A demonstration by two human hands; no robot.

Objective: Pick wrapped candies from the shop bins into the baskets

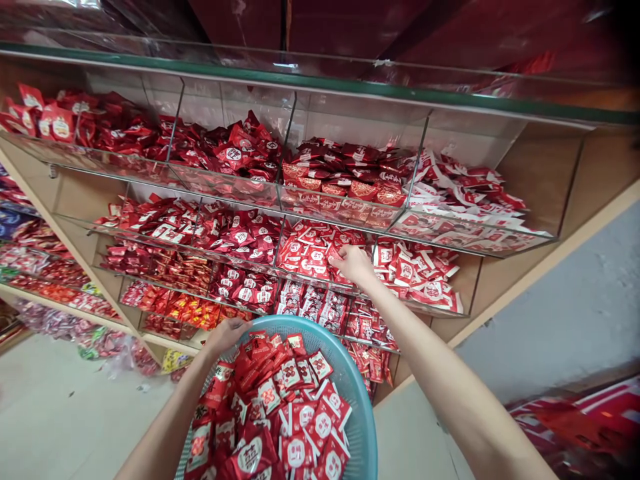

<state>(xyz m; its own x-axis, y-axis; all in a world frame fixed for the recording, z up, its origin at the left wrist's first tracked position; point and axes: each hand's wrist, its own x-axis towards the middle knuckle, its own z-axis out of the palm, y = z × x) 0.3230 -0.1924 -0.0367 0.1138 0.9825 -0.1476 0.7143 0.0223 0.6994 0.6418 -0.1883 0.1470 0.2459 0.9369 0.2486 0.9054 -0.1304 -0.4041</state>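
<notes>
My left hand (227, 335) grips the far left rim of a round teal plastic basket (369, 417). Many small red-and-white candy packets (300, 417) fill much of the basket. Out over the second shelf row, my right hand (354, 264) has its thumb and fingers pinched at the edge of a bin of red candy packets (315, 253). A red packet appears to be between its fingertips, partly hidden by the hand. Right of that hand is another bin, with red-and-white packets (415, 267).
Glass dividers and front panels (340, 203) split the wooden display shelf (595, 193) into bins of red packets. A glass top edge (320, 83) runs above. Bagged candies (120, 340) lie on the floor at left. Red packaging (585, 420) lies at lower right.
</notes>
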